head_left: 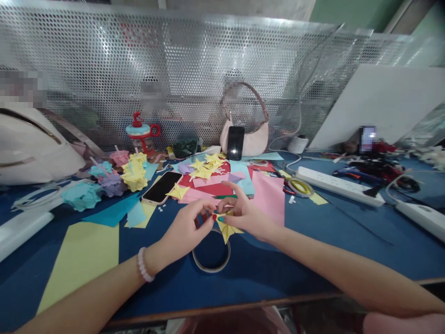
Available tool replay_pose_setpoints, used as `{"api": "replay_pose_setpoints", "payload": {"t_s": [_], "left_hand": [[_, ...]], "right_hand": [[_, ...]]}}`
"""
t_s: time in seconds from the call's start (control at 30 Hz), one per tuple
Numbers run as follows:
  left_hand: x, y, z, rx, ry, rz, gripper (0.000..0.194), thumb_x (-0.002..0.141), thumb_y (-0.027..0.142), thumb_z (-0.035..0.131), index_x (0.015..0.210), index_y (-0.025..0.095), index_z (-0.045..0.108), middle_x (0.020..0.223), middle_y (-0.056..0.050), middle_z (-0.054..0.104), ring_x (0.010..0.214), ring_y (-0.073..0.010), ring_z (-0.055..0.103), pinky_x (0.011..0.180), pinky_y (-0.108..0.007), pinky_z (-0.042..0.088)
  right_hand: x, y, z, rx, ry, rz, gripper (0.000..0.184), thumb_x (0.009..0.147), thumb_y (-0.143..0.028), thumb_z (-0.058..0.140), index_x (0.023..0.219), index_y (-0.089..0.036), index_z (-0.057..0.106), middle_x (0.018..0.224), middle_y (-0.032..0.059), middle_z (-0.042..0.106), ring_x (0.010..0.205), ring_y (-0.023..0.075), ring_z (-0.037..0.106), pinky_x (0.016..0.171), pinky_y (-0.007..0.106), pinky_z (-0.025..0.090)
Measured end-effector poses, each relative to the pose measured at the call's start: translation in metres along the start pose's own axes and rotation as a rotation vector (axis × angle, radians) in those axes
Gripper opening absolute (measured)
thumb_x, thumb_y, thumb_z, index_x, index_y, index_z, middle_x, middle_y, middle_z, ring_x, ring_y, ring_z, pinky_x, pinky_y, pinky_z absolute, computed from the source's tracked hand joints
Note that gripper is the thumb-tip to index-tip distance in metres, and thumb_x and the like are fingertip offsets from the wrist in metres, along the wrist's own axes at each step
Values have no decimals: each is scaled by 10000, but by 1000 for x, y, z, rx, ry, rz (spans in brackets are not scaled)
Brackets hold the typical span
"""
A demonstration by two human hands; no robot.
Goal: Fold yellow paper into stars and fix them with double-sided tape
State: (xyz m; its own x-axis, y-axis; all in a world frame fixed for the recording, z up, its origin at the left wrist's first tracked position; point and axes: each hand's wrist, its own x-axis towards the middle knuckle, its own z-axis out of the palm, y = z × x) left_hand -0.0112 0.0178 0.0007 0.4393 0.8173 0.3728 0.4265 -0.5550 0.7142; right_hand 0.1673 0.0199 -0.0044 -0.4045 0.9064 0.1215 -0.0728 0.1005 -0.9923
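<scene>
Right hand [248, 214], grip holding yellow paper star [228, 228] above tape roll [212, 270], left hand [189, 225] near roll, its grip unclear

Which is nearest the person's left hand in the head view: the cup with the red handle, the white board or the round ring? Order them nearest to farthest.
From the left hand:
1. Round ring: on the table, just below the hands.
2. Cup: farther back, to the left.
3. White board: far right, toward the back.
</scene>
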Motion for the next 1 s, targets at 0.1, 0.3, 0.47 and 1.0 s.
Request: {"api": "replay_pose_setpoints", "payload": {"t_s": [0.1,0.3,0.47,1.0], "left_hand": [[2,2,-3,14,-96,-55,87,813,198,456,846,176,533,777,4,591,637,-108,533,550,-201,404],[4,5,-8,85,-304,-70,252,843,245,385,619,162,467,567,29,502,515,-98,448,479,-200,325],[4,1,-8,-31,-382,-170,222,798,207,392,607,157,495,546,30,511,506,-99,476,486,-193,353],[0,-4,0,-198,-367,-237,213,783,171,377,654,145,545,602,17,567,475,-74,497,494,-177,375]], "right_hand": [[-1,1,-1,-46,-35,-37,748,649,-77,567,1263,-279,191,818,-42,503,600,54,500,464,148,351],[-3,6,-4,-217,-115,-106,719,685,-38,511,1281,-271,183,840,-33,492,705,70,521,574,180,415],[-6,4,-5,-367,-161,-186,695,703,-20,499,1281,-260,195,881,-13,491,780,90,536,676,226,450],[-11,-14,-8,-720,-179,-220,122,798,-69,472,806,-188,502,1148,88,462,1147,159,439,954,321,372]]}}
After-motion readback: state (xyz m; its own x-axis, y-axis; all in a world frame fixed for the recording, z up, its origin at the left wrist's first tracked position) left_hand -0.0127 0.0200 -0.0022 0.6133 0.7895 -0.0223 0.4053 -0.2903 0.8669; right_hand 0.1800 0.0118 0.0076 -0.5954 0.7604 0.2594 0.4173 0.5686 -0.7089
